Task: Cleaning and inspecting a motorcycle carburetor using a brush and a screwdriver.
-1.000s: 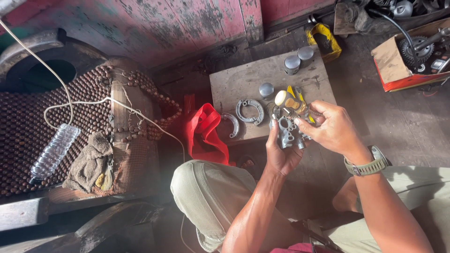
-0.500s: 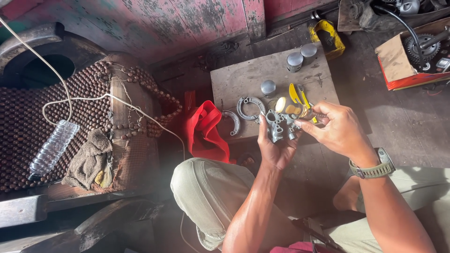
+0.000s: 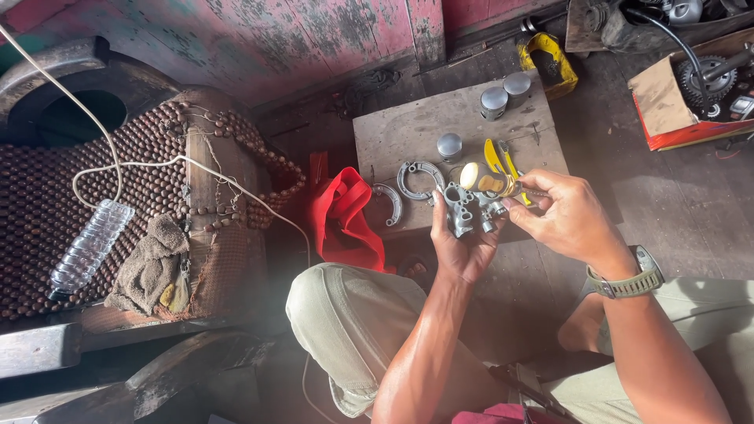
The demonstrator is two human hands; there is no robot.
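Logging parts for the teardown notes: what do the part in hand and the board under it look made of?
Grey part in the left hand: probably cast metal, dull grey, lumpy bosses and ports. Board: looks like bare weathered wood, grey, stained, scratched. Right hand works a small tool against the part.

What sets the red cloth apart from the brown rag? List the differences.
The red cloth is bright red and hangs bunched beside the wooden board; the brown rag is dull brown and lies crumpled on the beaded seat mat. The red cloth sits close to the left hand; the brown rag lies further off, beside the clear plastic bottle. Both are soft, crumpled and untouched.
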